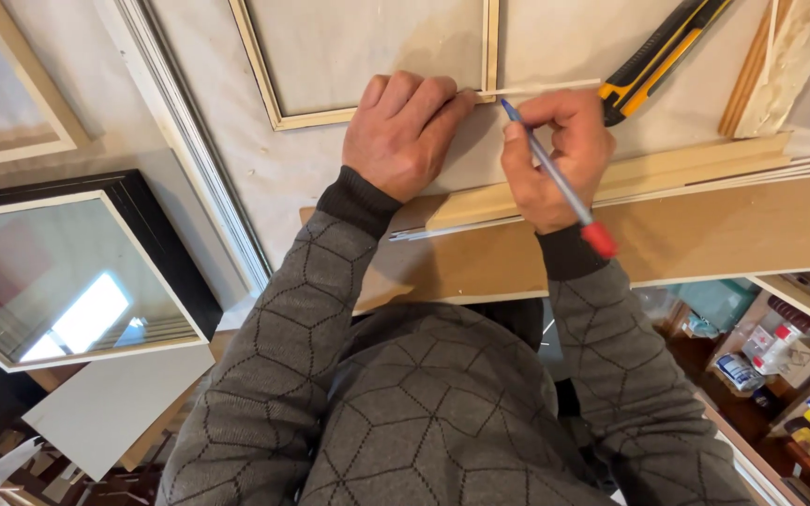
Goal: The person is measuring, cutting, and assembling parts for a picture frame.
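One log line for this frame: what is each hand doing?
left hand: pressing thin wood strip against wooden frame | right hand: holding pen, tip at strip | nearby: utility knife on table

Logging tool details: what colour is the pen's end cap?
Red, on a blue pen in the right hand; head view.

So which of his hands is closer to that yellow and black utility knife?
The right. The right hand, holding a pen, sits just beside the knife, below its lower end. The left hand presses the thin wooden strip farther off.
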